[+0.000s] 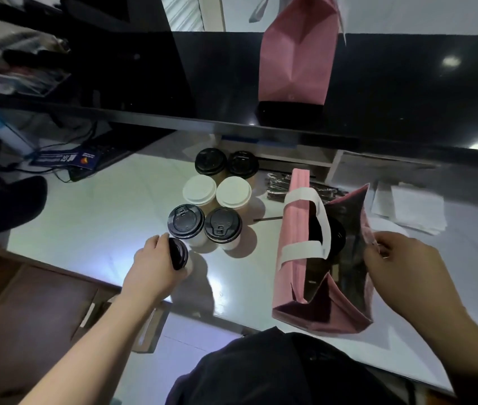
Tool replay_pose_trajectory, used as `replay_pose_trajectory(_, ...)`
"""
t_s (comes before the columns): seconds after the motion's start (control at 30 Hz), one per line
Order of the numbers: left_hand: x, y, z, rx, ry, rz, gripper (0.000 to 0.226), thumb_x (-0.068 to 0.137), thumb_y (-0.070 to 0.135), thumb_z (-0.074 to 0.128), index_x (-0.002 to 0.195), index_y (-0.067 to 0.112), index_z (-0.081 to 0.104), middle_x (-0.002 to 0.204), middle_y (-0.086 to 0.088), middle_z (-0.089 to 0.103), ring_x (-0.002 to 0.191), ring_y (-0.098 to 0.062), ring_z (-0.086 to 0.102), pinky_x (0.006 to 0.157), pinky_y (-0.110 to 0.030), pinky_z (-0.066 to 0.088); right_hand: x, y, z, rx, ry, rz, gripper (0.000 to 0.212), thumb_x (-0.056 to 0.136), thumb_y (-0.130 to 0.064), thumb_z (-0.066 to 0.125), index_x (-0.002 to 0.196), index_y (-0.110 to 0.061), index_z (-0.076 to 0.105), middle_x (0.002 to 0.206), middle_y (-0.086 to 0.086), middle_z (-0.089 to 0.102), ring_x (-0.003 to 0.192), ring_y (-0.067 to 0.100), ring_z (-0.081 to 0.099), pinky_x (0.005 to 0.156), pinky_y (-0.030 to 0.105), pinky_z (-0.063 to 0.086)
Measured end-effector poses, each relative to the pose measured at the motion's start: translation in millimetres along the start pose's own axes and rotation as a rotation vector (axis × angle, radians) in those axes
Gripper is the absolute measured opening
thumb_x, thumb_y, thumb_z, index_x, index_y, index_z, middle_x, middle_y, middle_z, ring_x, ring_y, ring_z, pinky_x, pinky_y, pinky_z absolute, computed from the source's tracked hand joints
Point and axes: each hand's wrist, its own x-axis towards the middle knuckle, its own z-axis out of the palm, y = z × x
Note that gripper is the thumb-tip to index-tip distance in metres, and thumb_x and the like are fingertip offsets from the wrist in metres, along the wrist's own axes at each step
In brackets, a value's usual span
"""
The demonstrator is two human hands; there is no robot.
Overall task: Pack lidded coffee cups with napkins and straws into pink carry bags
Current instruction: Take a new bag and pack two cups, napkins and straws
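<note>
Left hand [156, 263] is wrapped around a black-lidded cup [180, 257], tilted toward the right, near the front edge of the white counter [91, 217]; right hand [398, 258] pinches the right rim of the open pink carry bag [322, 258], holding its mouth apart; one black lid [335, 233] already shows inside the bag. Six further lidded cups [211, 197] stand in pairs just beyond the held cup; wrapped straws [278, 185] lie behind the bag, napkins [407, 209] to the far right; a second pink bag [296, 54] stands on the dark upper ledge. Risks, in my judgement: the held cup is tipped, so a loose lid could leak; the white handle [305, 226] crossing the bag's mouth could catch the cup on entry; the soft bag wall could fold if the right pinch slackens; the cup inside could be knocked.
</note>
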Motion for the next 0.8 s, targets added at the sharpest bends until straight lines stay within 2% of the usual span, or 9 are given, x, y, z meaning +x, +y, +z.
replay_pose_trajectory(0.17,-1,-2,-1,-0.036,-0.001,-0.031,0.066,0.082,0.033,0.077,0.138,0.013,0.048,0.142,-0.014,0.051,0.12,-0.046,0.054,0.097,-0.047,0.049,0,3,2,0.003,0.005,0.0,0.039,0.099,-0.034,0.046,0.069,-0.016,0.064,0.056,-0.002,0.063,0.055,0.018,0.058,0.057,0.034,0.051)
replay_pose_trajectory(0.27,-8,-1,-13,-0.015,0.001,-0.016,0.075,0.081,0.039,0.077,0.145,0.018,0.045,0.144,-0.012,0.05,0.123,-0.043,0.053,0.098,-0.046,0.049,0,4,1,0.013,-0.002,0.003,0.037,0.099,-0.033,0.047,0.072,-0.017,0.066,0.061,-0.003,0.066,0.058,0.017,0.059,0.057,0.033,0.052)
replay_pose_trajectory(0.37,-22,2,-42,0.028,0.013,-0.004,0.088,0.076,0.046,0.079,0.152,0.025,0.04,0.149,-0.007,0.049,0.127,-0.039,0.053,0.1,-0.045,0.049,-1,4,-1,0.028,-0.003,-0.003,0.039,0.099,-0.036,0.046,0.069,-0.021,0.065,0.056,-0.005,0.064,0.055,0.015,0.058,0.05,0.03,0.045)
replay_pose_trajectory(0.47,-39,11,-81,0.059,0.055,0.05,0.092,0.072,0.046,0.08,0.153,0.028,0.04,0.148,-0.005,0.05,0.127,-0.035,0.054,0.102,-0.046,0.05,-2,6,-3,0.036,0.003,-0.004,0.04,0.099,-0.037,0.046,0.067,-0.021,0.063,0.054,-0.005,0.062,0.053,0.015,0.058,0.049,0.029,0.043)
replay_pose_trajectory(0.6,-67,40,-124,0.089,0.22,0.232,0.091,0.072,0.045,0.083,0.15,0.031,0.04,0.142,0.0,0.053,0.124,-0.032,0.056,0.1,-0.045,0.051,-4,8,-4,0.044,-0.004,0.003,0.034,0.097,-0.031,0.05,0.07,-0.017,0.065,0.058,-0.001,0.064,0.056,0.019,0.059,0.055,0.036,0.053)
replay_pose_trajectory(0.7,-90,80,-148,0.016,0.37,0.464,0.09,0.071,0.053,0.08,0.149,0.037,0.038,0.142,0.014,0.047,0.126,-0.017,0.052,0.097,-0.034,0.045,-8,9,-3,0.05,0.0,0.011,0.028,0.096,-0.029,0.053,0.078,-0.013,0.067,0.068,0.004,0.07,0.064,0.022,0.063,0.064,0.043,0.057)
replay_pose_trajectory(0.8,-105,127,-160,-0.056,0.34,0.725,0.09,0.072,0.059,0.075,0.151,0.04,0.037,0.146,0.02,0.043,0.132,-0.009,0.048,0.103,-0.025,0.039,-10,11,-4,0.067,0.002,0.006,0.027,0.097,-0.031,0.054,0.076,-0.018,0.067,0.07,0.0,0.071,0.063,0.016,0.063,0.063,0.04,0.058)
